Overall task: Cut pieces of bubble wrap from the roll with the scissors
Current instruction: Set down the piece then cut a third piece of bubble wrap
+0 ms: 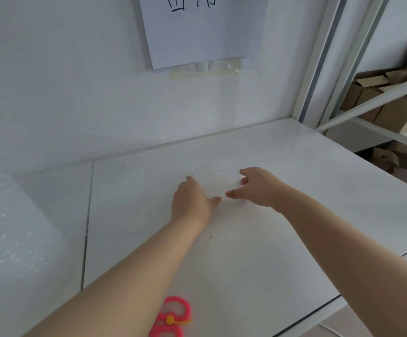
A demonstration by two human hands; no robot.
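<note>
A cut piece of clear bubble wrap (218, 177) lies flat on the white table, hard to tell from the surface. My left hand (192, 199) rests palm down on its left part, fingers spread. My right hand (257, 187) hovers over or touches its right part, fingers apart and curved. The big bubble wrap roll (10, 227) fills the left edge of the view. The pink scissors (172, 317) lie on the table near the front edge, partly under my left forearm, with no hand on them.
The white table (282, 239) ends at a wall behind and an edge at the right. A paper sheet (204, 30) is taped to the wall. Beyond the metal shelf frame (323, 69) at the right are cardboard boxes (396, 103).
</note>
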